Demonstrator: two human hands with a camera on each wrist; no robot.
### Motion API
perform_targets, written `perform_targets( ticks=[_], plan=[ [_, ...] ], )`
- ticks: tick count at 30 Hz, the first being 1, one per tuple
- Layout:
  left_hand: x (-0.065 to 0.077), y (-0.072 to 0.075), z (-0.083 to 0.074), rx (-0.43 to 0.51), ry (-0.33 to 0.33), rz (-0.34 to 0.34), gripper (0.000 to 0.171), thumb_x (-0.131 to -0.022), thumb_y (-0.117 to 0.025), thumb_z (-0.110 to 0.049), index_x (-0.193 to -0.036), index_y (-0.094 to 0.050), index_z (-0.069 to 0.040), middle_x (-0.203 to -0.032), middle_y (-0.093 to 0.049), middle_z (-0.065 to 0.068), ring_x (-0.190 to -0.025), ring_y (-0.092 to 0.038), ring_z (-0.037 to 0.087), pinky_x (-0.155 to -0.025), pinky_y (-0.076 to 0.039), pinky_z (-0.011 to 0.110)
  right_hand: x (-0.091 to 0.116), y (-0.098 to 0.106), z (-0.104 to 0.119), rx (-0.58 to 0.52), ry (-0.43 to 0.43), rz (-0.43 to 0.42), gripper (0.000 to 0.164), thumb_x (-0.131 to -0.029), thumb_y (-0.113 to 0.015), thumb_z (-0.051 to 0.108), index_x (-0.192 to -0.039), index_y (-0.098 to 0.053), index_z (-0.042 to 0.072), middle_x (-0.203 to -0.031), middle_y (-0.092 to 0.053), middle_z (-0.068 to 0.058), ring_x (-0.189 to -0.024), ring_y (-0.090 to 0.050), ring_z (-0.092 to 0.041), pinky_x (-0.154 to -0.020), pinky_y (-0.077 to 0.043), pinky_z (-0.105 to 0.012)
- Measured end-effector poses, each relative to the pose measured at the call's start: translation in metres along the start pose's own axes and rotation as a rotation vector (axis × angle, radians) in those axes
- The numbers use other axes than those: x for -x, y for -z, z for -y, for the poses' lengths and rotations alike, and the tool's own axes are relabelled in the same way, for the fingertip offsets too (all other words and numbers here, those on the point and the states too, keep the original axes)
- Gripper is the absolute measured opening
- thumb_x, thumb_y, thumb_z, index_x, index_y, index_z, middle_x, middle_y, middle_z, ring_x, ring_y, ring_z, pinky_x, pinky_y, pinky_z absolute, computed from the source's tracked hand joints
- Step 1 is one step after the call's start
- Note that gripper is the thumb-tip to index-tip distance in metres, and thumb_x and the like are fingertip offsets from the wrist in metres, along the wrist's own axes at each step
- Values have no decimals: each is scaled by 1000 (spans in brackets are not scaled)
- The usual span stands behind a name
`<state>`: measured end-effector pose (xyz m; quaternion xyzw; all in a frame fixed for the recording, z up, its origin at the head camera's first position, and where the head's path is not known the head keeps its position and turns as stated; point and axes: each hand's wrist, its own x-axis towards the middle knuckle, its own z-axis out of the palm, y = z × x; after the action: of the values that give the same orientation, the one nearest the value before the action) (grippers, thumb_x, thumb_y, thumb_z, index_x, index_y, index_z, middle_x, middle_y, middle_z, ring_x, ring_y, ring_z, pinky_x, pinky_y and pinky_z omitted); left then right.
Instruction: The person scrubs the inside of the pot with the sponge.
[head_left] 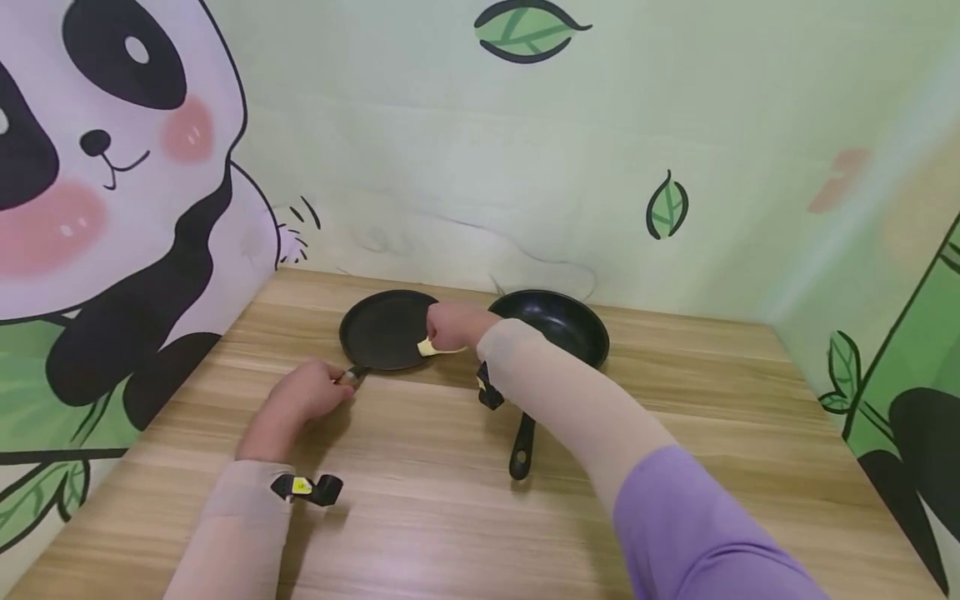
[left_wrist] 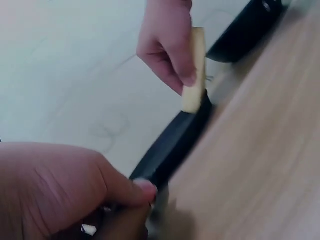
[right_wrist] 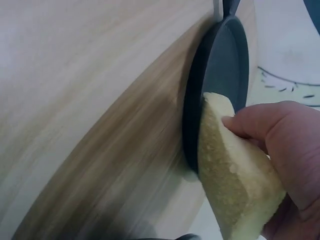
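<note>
Desk (head_left: 420, 517): left hand (head_left: 309, 390) grips pan handle (head_left: 360, 372); right hand (head_left: 455, 325) pinches sponge (right_wrist: 227, 167), whose hard push might tilt the flat pan (head_left: 378, 329).

Head view: bright, soft light, apparently from above; pale wood-grain tabletop (head_left: 420, 517) shows a light sheen across its middle. Diffuse shadow just right of the bare left hand (head_left: 303, 396), nearer the table's left edge than its right. Small highlights inside the deep round black frying pan (head_left: 577, 329); the flat round black pan (head_left: 382, 329) reads matt. Pale glare streak rises over the light-green printed wall (head_left: 795, 125) from the table's far right corner. Wide-angle stretch towards frame edges. Wrist views: dimmer, cooler, softer. Left wrist: wood grain smeared. Right wrist: pale-yellow rough-sided block (right_wrist: 225, 170) legible, grain behind it blurred
</note>
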<state>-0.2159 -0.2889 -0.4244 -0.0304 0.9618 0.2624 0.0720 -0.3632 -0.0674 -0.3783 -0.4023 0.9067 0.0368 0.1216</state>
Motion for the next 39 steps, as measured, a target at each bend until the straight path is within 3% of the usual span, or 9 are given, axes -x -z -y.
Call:
perform_targets(
  ticks=[3,8,15,22,32,39],
  plan=[
    [-2,-4,3,25,-43,-1,18,-98,-62,-23,-90,-67,-9,-66,-49,3,-61,-48,19,-56,-39,32,-4,-3,-4,34,-51,-40,19,-95,-59,15,-87,-75,11,-83,-65,2,-71,-49,-14,-69,-44,-29],
    [-3,-6,7,50,-61,2,17,-98,-62,-21,-91,-67,-6,-64,-49,2,-55,-48,17,-52,-41,31,-14,-11,-7,65,-119,-133,16,-97,-60,20,-90,-72,13,-84,-65,2,-74,-54,-17,-72,-49,-32],
    [-2,-3,11,58,-170,30,18,-97,-62,-17,-82,-64,-7,-62,-53,1,-55,-52,16,-54,-43,31,-30,-22,-10,66,-208,-222,22,-98,-58,24,-82,-72,15,-76,-62,2,-74,-55,-18,-65,-47,-33],
    [0,-1,11,28,-207,41,19,-97,-63,-15,-80,-63,-8,-64,-53,0,-57,-52,15,-56,-43,30,-40,-25,-9,43,-210,-275,23,-98,-58,24,-89,-77,13,-80,-68,1,-80,-58,-20,-79,-49,-36],
    [3,-3,13,-8,-246,49,25,-98,-62,-14,-75,-55,-11,-64,-49,0,-57,-51,14,-56,-42,31,-51,-32,-6,42,-221,-350,25,-98,-58,21,-82,-75,12,-77,-69,0,-80,-59,-22,-90,-45,-37],
    [7,-5,11,-10,-264,54,26,-99,-61,-14,-74,-53,-12,-64,-48,0,-54,-50,14,-54,-42,30,-53,-34,-3,-7,-210,-379,23,-98,-58,22,-98,-80,12,-93,-75,0,-90,-63,-22,-93,-45,-37]
  ],
)
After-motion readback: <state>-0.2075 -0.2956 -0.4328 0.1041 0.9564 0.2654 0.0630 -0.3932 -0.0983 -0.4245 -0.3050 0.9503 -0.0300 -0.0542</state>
